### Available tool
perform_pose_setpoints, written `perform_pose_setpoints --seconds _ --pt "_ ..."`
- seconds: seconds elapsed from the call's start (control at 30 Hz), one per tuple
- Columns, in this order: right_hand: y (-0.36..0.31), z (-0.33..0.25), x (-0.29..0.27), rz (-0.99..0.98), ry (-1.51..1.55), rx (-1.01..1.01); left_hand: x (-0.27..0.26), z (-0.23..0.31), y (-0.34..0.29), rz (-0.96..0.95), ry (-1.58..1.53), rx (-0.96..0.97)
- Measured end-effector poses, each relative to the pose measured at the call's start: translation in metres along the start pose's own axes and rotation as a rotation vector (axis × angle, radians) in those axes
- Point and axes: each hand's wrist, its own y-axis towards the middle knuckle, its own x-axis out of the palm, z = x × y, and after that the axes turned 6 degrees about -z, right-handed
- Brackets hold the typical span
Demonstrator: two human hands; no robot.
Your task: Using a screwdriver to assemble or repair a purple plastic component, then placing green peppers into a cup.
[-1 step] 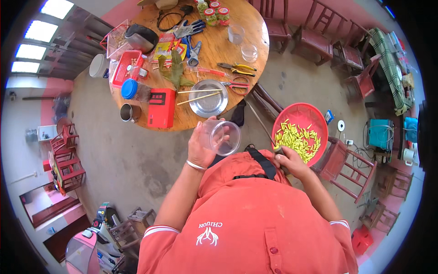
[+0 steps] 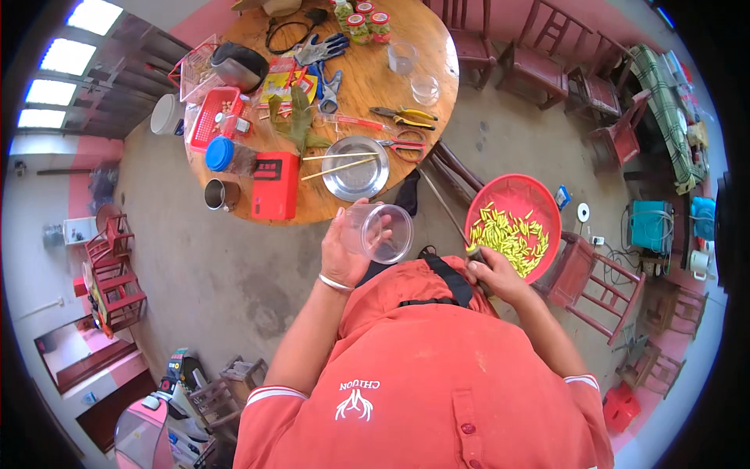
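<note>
My left hand is wrapped round a clear plastic cup, which is tilted so that its round opening faces to the right. My right hand grips the dark handle of a long, thin metal-shafted tool resembling a screwdriver. Its shaft points up and away to the left, toward the table edge. Just beyond that hand is a red plastic basin holding many small, slender yellow-green pieces whose kind I cannot make out. No contents can be made out inside the cup.
A round wooden table ahead carries a metal plate with chopsticks, scissors, pliers, a red box, gloves, jars and two more clear cups. Wooden chairs stand at the right.
</note>
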Motion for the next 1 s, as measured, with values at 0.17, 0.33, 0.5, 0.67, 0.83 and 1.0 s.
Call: perform_pose_setpoints --seconds 0.17,0.33,0.5,0.67,0.83,1.0 --pt "0.023 -0.029 0.019 0.099 0.084 0.126 0.019 0.01 0.002 -0.02 0.007 -0.031" --pt "0.026 -0.036 0.042 0.116 0.009 0.059 0.143 0.046 -0.037 -0.26 -0.122 -0.149" --pt "0.041 -0.025 0.053 0.152 -0.204 0.061 0.186 0.07 -0.052 -0.553 0.02 -0.098" --pt "0.08 -0.004 0.039 0.176 -0.408 -0.05 0.137 0.085 -0.043 -0.257 0.002 0.029" --pt "0.175 -0.026 0.019 0.371 -0.712 -0.187 0.081 0.105 -0.037 0.016 -0.252 0.111" --pt "0.297 -0.021 -0.014 0.432 -0.946 -0.164 0.068 0.123 -0.033 0.041 -0.152 0.154"
